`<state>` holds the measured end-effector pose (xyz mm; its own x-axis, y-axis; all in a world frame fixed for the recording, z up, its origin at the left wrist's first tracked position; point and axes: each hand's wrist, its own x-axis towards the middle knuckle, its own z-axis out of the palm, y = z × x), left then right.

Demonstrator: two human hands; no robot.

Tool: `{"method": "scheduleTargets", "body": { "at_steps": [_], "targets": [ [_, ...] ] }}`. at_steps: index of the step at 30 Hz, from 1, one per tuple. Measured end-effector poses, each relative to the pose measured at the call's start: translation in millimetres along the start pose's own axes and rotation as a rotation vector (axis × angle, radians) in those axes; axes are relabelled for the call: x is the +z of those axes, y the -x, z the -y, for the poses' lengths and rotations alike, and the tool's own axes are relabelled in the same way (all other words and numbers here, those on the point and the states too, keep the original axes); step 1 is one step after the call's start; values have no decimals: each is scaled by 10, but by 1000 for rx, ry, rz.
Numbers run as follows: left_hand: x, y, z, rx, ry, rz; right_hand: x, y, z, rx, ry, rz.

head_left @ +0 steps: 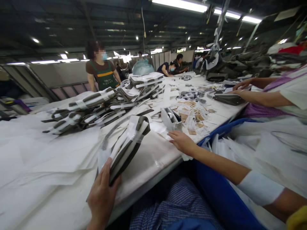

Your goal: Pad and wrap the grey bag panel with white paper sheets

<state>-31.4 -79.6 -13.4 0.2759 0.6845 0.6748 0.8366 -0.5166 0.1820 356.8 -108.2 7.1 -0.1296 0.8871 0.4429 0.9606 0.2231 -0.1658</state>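
My left hand (102,195) grips the near end of a dark grey bag part wrapped in white paper (129,143), which lies on the white worktable (148,159). My right hand (182,142) rests at the table's edge, fingers curled on a white paper sheet (163,129), just in front of a tape dispenser (170,118). A white band is round my right forearm.
A heap of paper-wrapped grey bag pieces (96,108) covers the table's middle. Small tags and cards (195,118) lie to the right. A co-worker's hands (240,88) hold a grey pouch (229,98). A person in a green apron (102,72) stands behind. A blue bin (216,191) holds white bags.
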Motion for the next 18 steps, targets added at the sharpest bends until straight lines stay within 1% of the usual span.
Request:
{"method": "scheduleTargets", "body": {
  "at_steps": [1,3,6,8,11,14,15,16,18],
  "targets": [
    [1,-4,-5,-18,0,-6,22,20,-114,-6,75,53],
    [7,-9,-12,-43,-2,-13,53,39,-230,-22,156,138],
    [15,-2,-7,-51,-5,-4,43,-1,-224,3,189,164],
    [18,8,2,-52,-6,12,-16,-61,-173,32,196,159],
    [25,23,16,-63,0,22,-176,-152,-34,67,208,140],
    [34,28,27,-79,13,17,-366,-197,223,84,131,103],
    [37,27,29,-81,20,15,-415,-200,323,86,73,124],
    [38,26,30,-79,29,11,-447,-200,418,85,5,173],
    [38,20,29,-69,46,0,-438,-200,565,68,-117,295]
  ]
}}
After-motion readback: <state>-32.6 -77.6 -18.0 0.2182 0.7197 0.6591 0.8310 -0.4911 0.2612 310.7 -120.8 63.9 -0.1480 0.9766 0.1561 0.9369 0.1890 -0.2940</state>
